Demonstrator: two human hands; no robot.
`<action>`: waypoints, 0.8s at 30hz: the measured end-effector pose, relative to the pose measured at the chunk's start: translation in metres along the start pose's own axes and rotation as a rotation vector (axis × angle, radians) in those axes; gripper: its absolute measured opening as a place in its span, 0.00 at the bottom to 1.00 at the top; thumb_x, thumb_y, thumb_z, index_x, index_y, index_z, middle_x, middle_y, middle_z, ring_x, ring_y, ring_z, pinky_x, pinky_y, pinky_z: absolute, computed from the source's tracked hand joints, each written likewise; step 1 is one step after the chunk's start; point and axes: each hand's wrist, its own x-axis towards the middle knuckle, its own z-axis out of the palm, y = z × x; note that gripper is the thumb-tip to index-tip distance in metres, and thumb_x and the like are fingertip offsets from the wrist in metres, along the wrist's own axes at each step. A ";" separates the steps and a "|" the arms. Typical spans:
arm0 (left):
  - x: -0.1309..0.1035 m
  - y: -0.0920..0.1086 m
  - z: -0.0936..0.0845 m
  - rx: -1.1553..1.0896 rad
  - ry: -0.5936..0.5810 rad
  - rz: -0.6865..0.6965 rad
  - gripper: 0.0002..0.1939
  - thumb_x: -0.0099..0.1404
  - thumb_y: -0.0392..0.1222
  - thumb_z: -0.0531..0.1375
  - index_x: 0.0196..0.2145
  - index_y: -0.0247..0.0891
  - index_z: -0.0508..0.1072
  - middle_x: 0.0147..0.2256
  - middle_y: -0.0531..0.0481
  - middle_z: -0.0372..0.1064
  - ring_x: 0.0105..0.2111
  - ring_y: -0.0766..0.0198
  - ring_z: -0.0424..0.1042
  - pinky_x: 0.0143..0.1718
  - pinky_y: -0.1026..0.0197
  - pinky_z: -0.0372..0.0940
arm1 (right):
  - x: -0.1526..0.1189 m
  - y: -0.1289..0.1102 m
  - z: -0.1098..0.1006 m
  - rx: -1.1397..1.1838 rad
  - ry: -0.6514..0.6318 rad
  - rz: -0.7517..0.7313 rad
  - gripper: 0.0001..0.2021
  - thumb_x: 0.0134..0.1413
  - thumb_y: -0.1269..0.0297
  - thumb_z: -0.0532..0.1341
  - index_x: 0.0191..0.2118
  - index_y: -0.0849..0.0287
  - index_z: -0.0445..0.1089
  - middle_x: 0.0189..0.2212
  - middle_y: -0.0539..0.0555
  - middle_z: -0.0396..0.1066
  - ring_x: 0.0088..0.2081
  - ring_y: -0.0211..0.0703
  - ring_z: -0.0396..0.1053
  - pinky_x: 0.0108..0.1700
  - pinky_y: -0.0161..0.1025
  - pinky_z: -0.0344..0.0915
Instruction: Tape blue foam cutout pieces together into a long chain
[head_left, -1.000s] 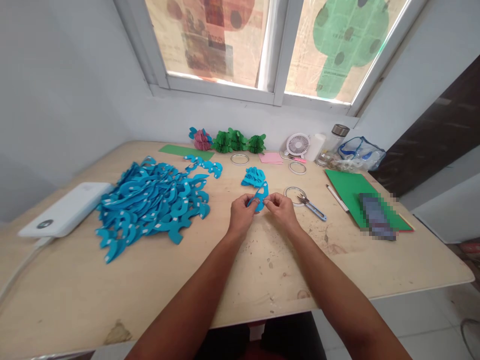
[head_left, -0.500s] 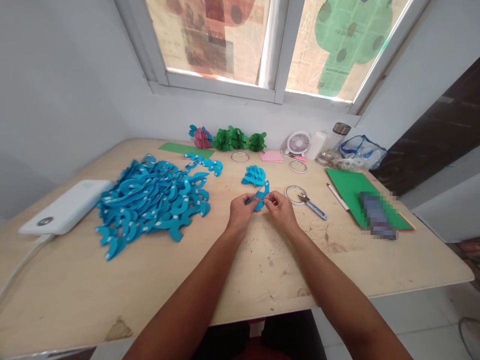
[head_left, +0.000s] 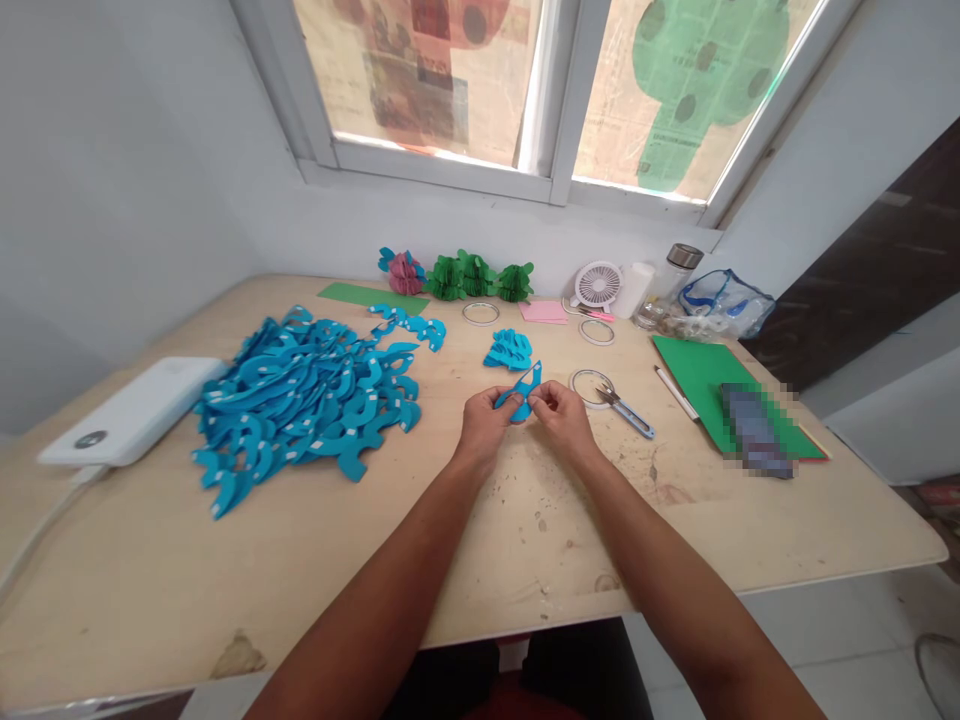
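My left hand (head_left: 486, 420) is closed on a curved blue paper cutout (head_left: 529, 385), its thumb across the near part and one pointed end sticking up. At the cutout's right edge, the pinched fingers of my right hand (head_left: 561, 412) press against the paper. Just beyond my hands lies a small bunch of folded blue paper pieces (head_left: 508, 350). To the left spreads a big heap of blue paper cutouts (head_left: 307, 390), many bearing small white squares. A short row of blue cutouts (head_left: 409, 325) lies past the heap.
Right of my hands, scissors (head_left: 624, 412) rest on a tape roll (head_left: 577, 385). A white power bank (head_left: 131, 415) with a cable lies left. Green paper (head_left: 720, 385) and a pen (head_left: 676, 393) are right. Paper figures (head_left: 459, 277), a fan (head_left: 598, 288) and a bottle (head_left: 671, 285) line the wall.
Between my hands, the blue cutout has turned slightly and its tip stands a little further right. Both hands stay in nearly the same place.
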 end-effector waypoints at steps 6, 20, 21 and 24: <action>0.000 0.001 0.000 -0.006 -0.010 0.015 0.09 0.44 0.39 0.64 0.26 0.32 0.75 0.24 0.50 0.71 0.24 0.68 0.67 0.28 0.65 0.64 | -0.001 -0.001 0.000 -0.028 0.014 -0.016 0.04 0.44 0.65 0.56 0.24 0.58 0.65 0.21 0.47 0.66 0.24 0.35 0.60 0.29 0.33 0.57; 0.006 -0.006 -0.002 0.123 0.012 0.215 0.09 0.45 0.36 0.64 0.28 0.36 0.72 0.28 0.49 0.73 0.31 0.63 0.71 0.33 0.62 0.65 | -0.001 0.000 -0.001 -0.119 0.003 -0.029 0.03 0.45 0.66 0.55 0.25 0.57 0.65 0.23 0.48 0.68 0.27 0.38 0.64 0.32 0.34 0.59; 0.006 -0.007 -0.002 0.133 0.012 0.229 0.09 0.45 0.36 0.64 0.29 0.36 0.72 0.28 0.49 0.72 0.30 0.64 0.71 0.33 0.63 0.65 | -0.001 0.000 -0.001 -0.125 0.004 -0.031 0.03 0.45 0.66 0.55 0.25 0.57 0.66 0.23 0.48 0.68 0.27 0.38 0.64 0.32 0.34 0.59; 0.008 -0.010 -0.003 0.150 0.024 0.249 0.11 0.45 0.36 0.63 0.30 0.36 0.72 0.27 0.52 0.71 0.27 0.66 0.69 0.30 0.65 0.63 | -0.001 -0.001 0.000 -0.144 0.015 -0.025 0.03 0.44 0.66 0.56 0.25 0.57 0.66 0.24 0.48 0.69 0.27 0.38 0.63 0.31 0.34 0.59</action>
